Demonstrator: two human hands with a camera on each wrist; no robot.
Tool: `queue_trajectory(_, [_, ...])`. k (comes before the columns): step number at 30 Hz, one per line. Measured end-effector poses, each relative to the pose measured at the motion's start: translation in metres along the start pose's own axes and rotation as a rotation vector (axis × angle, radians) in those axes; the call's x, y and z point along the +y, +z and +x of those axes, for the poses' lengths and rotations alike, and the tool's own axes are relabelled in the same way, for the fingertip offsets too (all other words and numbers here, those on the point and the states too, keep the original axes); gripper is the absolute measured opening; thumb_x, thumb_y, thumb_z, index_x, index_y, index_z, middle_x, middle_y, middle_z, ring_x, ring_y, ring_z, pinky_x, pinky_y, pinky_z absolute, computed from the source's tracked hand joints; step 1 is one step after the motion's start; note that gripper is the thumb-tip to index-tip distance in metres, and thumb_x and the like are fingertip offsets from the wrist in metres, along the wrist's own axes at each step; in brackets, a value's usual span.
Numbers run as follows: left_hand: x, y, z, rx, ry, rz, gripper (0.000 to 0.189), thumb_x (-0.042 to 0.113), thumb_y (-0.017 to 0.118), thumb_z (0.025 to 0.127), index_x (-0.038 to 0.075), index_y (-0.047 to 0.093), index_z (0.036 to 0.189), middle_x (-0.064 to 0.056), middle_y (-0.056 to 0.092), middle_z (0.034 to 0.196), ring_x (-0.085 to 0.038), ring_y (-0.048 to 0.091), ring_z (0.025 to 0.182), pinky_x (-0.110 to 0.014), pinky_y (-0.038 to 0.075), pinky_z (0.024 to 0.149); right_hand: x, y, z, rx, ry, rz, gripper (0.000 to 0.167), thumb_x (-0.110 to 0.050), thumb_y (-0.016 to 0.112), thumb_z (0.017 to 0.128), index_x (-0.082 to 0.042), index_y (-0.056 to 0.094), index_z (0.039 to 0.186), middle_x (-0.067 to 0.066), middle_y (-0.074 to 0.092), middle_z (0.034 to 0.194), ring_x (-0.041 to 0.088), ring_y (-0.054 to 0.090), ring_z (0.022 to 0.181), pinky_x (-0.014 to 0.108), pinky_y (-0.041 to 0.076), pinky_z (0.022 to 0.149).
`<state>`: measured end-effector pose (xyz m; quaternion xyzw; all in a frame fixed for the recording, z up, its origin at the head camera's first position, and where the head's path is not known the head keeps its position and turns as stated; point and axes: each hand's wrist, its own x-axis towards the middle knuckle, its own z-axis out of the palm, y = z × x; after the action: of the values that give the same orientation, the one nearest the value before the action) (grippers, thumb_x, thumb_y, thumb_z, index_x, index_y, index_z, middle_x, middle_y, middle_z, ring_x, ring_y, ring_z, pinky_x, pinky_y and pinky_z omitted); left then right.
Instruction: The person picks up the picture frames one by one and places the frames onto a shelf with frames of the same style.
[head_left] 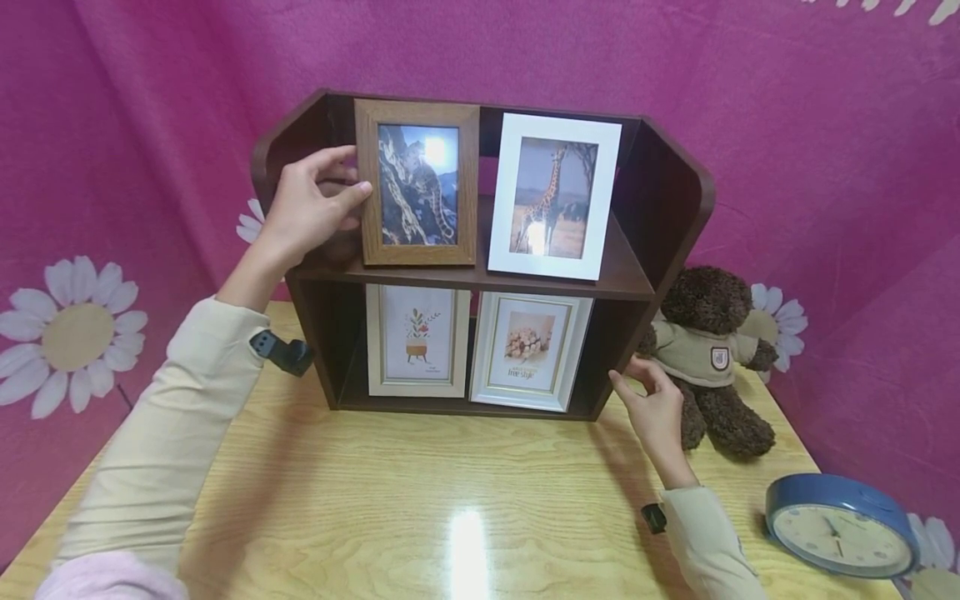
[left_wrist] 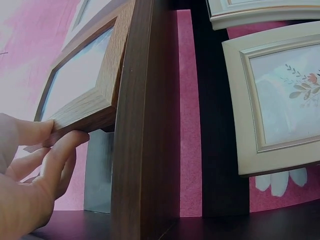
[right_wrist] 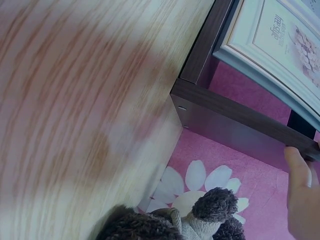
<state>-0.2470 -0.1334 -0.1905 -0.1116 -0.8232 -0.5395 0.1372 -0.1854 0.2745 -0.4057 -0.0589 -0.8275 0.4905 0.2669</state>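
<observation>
A brown wooden picture frame [head_left: 417, 255] with an animal photo stands on the upper level of a dark brown shelf [head_left: 675, 192]. My left hand [head_left: 311, 200] pinches its left edge, thumb in front and fingers behind, as the left wrist view shows. Right of it leans a white picture frame [head_left: 555, 267] with a giraffe photo. My right hand [head_left: 652, 408] grips the front edge of the shelf's right side panel low down, thumb tip on that edge. On the lower level stand a cream picture frame [head_left: 375, 342] with a plant print and a white-and-gold picture frame [head_left: 480, 354].
A dark brown teddy bear [head_left: 693, 354] in a beige top sits right of the shelf, close behind my right hand. A blue round clock [head_left: 840, 487] stands at the table's right front. The wooden table [head_left: 390, 475] reaches toward me; a pink flowered cloth [head_left: 180, 108] hangs behind.
</observation>
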Motion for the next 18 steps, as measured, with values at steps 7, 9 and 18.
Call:
queue_trajectory(7, [-0.0005,0.0006,-0.0004,-0.008,0.003,0.018,0.054,0.014,0.061,0.093,0.009,0.041,0.143,-0.017,0.053,0.123,-0.021,0.06,0.106,-0.021,0.058,0.067,0.0004,-0.0002,-0.0012,0.0,-0.002,0.001,0.029,-0.013,0.074,0.084,0.0,0.066,0.108,-0.003,0.066,0.094,-0.017,0.054,0.083,0.008,0.047,0.076])
queue_trajectory(9, [-0.0005,0.0004,-0.0003,-0.011,0.002,0.024,0.055,0.014,0.061,0.093,0.009,0.041,0.143,-0.017,0.053,0.123,-0.022,0.06,0.106,-0.021,0.058,0.067,0.0004,-0.0003,-0.0012,0.0,-0.003,0.0,0.029,-0.013,0.074,0.084,0.0,0.066,0.108,0.001,0.067,0.096,-0.018,0.053,0.083,0.007,0.046,0.076])
queue_trajectory(18, [0.0021,0.0004,0.0019,-0.017,-0.005,0.029,0.054,0.013,0.061,0.093,0.009,0.041,0.143,-0.017,0.053,0.123,-0.018,0.061,0.102,-0.019,0.058,0.065,-0.0002,-0.0002,0.0005,0.008,-0.013,0.019,0.028,-0.013,0.075,0.082,0.0,0.067,0.107,-0.006,0.064,0.091,-0.015,0.055,0.082,0.015,0.051,0.079])
